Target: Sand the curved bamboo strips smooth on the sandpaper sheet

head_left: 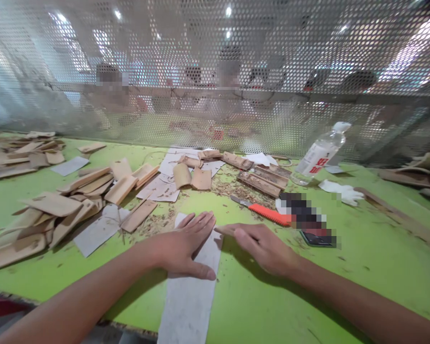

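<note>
My left hand (188, 246) lies flat with its fingers stretched out, pressing on a long strip of white paper (188, 306). The strip runs from under the palm toward my side of the table. Just to the right, my right hand (260, 246) is closed around a short, thin tan piece (225, 230) that looks like bamboo. Its tip meets the right edge of the paper, close to my left fingertips; the rest is hidden in the fingers. Beyond my right hand lies a knife with an orange handle (268, 213), its grey blade pointing left.
Split bamboo pieces (60, 205) are heaped at left. Several more curved pieces (201, 179) lie ahead among shavings and papers. At right are a tilted-looking water bottle (320, 155), a white glove (342, 192) and a phone (317, 239). A perforated metal screen (215, 114) closes the far side.
</note>
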Demonstrator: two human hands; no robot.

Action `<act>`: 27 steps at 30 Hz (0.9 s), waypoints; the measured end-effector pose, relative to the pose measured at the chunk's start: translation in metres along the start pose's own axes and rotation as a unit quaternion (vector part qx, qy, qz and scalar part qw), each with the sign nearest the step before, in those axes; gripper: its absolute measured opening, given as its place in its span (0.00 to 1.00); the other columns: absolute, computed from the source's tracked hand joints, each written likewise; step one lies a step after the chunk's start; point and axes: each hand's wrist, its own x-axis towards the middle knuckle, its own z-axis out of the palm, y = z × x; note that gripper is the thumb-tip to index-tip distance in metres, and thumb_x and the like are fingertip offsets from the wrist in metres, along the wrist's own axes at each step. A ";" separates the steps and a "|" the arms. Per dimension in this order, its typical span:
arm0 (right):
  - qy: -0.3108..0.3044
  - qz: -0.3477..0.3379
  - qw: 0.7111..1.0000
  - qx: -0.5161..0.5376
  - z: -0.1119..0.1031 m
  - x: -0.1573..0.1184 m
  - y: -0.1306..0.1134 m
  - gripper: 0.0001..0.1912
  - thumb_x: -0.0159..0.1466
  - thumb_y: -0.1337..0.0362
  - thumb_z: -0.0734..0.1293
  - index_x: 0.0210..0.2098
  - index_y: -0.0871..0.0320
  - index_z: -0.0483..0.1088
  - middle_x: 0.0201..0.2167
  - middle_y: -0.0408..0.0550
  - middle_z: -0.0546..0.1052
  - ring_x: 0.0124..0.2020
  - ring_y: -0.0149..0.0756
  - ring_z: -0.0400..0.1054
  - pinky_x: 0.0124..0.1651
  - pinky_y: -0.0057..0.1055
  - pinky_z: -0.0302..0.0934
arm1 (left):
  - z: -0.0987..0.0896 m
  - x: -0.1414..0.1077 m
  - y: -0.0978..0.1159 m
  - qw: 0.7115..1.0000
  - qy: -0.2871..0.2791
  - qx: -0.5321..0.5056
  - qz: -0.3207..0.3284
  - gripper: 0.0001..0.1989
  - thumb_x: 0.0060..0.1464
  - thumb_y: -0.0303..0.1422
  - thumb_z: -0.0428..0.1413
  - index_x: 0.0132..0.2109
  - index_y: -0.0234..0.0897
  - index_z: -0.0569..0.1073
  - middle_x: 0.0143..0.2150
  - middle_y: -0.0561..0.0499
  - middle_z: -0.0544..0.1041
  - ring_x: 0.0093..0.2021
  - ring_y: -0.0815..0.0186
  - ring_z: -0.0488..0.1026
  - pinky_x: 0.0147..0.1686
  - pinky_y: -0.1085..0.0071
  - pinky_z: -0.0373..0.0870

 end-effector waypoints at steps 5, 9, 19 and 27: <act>0.031 -0.006 0.944 -0.328 0.004 -0.002 -0.005 0.27 0.72 0.48 0.60 0.65 0.52 0.70 0.41 0.59 0.76 0.35 0.46 0.70 0.36 0.38 0.64 | 0.001 0.001 0.000 1.000 0.011 0.007 -0.001 0.63 0.55 0.68 0.51 0.76 0.28 0.33 0.76 0.36 0.27 0.75 0.50 0.26 0.72 0.54 0.30; -0.007 -0.041 0.935 -0.353 0.012 -0.006 -0.015 0.25 0.72 0.49 0.61 0.63 0.52 0.72 0.41 0.57 0.76 0.30 0.40 0.67 0.32 0.35 0.62 | 0.003 0.002 -0.001 1.000 0.008 0.000 0.008 0.62 0.55 0.68 0.51 0.76 0.26 0.38 0.76 0.32 0.32 0.76 0.48 0.27 0.72 0.52 0.30; 0.021 -0.100 0.909 -0.403 0.008 -0.007 -0.019 0.20 0.74 0.55 0.63 0.61 0.52 0.70 0.35 0.48 0.71 0.27 0.34 0.63 0.27 0.29 0.52 | 0.003 0.001 -0.002 1.000 0.010 -0.005 0.015 0.62 0.55 0.68 0.52 0.76 0.28 0.37 0.76 0.33 0.31 0.75 0.45 0.27 0.72 0.50 0.30; 0.019 -0.131 0.925 -0.357 0.012 -0.013 -0.015 0.20 0.76 0.59 0.58 0.64 0.53 0.66 0.36 0.50 0.74 0.26 0.36 0.65 0.26 0.32 0.57 | 0.002 0.001 -0.001 0.999 0.017 -0.022 0.022 0.57 0.56 0.65 0.55 0.77 0.32 0.44 0.76 0.35 0.33 0.75 0.45 0.29 0.71 0.48 0.32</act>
